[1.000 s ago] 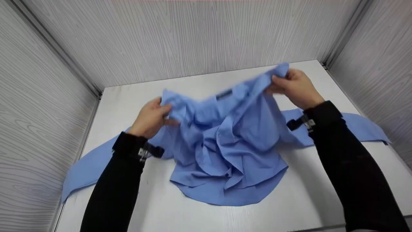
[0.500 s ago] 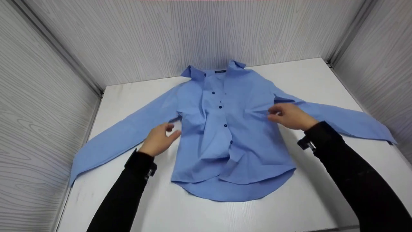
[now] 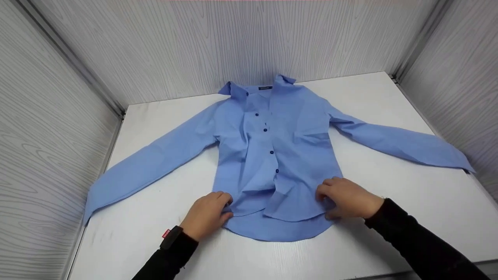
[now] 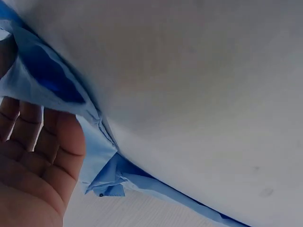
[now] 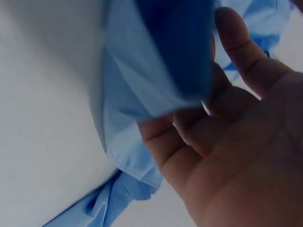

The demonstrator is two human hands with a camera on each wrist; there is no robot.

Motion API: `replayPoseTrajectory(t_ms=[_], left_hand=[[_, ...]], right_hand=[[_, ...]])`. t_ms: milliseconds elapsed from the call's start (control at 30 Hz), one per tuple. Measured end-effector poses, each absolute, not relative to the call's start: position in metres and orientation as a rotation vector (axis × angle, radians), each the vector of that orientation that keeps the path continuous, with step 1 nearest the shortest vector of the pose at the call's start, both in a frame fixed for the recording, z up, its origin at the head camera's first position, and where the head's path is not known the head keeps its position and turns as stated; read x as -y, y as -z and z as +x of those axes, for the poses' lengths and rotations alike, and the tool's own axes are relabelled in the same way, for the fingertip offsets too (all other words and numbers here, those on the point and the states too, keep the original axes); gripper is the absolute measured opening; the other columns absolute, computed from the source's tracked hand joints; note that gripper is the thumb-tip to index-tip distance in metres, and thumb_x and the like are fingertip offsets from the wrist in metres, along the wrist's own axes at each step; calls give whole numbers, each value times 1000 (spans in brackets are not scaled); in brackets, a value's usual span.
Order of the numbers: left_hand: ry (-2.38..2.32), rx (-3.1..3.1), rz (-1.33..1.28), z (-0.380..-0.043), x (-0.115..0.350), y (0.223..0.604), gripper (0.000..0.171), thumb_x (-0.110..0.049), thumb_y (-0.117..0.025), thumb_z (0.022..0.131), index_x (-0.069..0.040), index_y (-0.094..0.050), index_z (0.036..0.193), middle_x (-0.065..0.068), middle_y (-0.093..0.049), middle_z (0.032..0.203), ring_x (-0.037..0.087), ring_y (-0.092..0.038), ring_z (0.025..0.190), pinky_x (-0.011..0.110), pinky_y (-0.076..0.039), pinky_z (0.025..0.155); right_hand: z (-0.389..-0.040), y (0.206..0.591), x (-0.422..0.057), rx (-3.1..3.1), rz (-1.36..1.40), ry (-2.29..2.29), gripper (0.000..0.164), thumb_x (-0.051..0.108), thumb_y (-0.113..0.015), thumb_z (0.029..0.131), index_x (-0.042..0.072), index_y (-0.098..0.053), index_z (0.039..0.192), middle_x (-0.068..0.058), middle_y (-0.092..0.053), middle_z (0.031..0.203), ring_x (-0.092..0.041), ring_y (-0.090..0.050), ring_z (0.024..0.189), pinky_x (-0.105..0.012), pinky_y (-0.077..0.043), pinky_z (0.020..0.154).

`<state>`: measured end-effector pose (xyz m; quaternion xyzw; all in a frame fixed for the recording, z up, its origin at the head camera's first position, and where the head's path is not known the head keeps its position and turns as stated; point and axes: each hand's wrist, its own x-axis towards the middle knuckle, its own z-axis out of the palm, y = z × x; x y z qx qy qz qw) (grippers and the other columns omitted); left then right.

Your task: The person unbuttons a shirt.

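Observation:
A blue long-sleeved button-up shirt [image 3: 299, 151] lies front side up, its collar at the back wall and its hem toward me. Dark buttons run down its middle, and both sleeves spread outward. At the hem's left corner my left hand [image 3: 206, 216] pinches the cloth. My right hand [image 3: 352, 200] grips the opposite corner, fingers over the shirt and thumb by the hem. In the left wrist view, a fold of the shirt [image 4: 42, 80] lies across the left fingertips. The right wrist view has the shirt's edge [image 5: 137, 85] over the right fingers, with the thumb beside it.
The shirt lies on a white table [image 3: 155, 225]. A wood-grain panel [image 3: 186, 46] rises behind it, with side panels at left [image 3: 46, 136] and right [image 3: 459, 77]. The right cuff reaches near the table's right edge, the left cuff near its left edge.
The shirt was held up bunched by the collar area, then was laid flat and released. Both hands have since come down along its sides to the hem corners and taken hold there.

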<state>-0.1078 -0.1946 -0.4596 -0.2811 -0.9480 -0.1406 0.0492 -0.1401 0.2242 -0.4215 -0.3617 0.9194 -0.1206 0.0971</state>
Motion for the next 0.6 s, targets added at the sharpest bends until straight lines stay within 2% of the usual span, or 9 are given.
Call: replayPoseTrajectory(t_ms=[133,233,300,400,500,600], left_hand=[[442,2891,-876,-101,196,459,46,-31,-85,76,-15,-57,110,-5,-58,95,10,-54,82,29,-50,73],[382,2813,-896,-95,201,460,50,-26,-88,74,-15,-56,110,-3,-55,99,12,-54,84,30,-50,74],[322,2738,-901,-92,204,461,44,-19,-86,74,-15,-57,106,-2,-54,98,14,-54,82,30,-49,72],[248,2676,-870,-89,208,464,33,-9,-79,75,-14,-59,100,-1,-54,92,16,-53,76,30,-47,66],[188,2681,-794,-89,209,467,24,-4,-71,77,-11,-60,97,1,-55,87,17,-52,72,29,-46,61],[134,2700,-729,-89,210,470,16,-4,-70,82,-7,-59,94,4,-56,83,19,-53,69,30,-47,58]], right_hand=[[-132,426,-230,-2837,-1104,423,15,11,-80,79,20,-71,88,7,-65,84,-11,-61,81,-33,-51,75],[-129,428,-237,-2871,-1065,472,11,13,-76,84,20,-69,88,10,-64,82,-7,-61,78,-32,-51,73],[-125,430,-241,-2872,-1056,455,14,20,-78,84,20,-67,94,10,-65,85,-7,-61,79,-33,-50,74],[-119,434,-243,-2890,-1078,380,31,30,-83,78,20,-67,103,8,-66,91,-10,-61,85,-36,-49,79],[-115,436,-241,-2930,-1124,303,38,31,-83,74,20,-68,107,6,-66,96,-14,-60,90,-40,-47,83],[-112,438,-237,-2954,-1189,260,37,29,-81,73,20,-69,107,5,-66,97,-16,-60,92,-41,-47,83]])
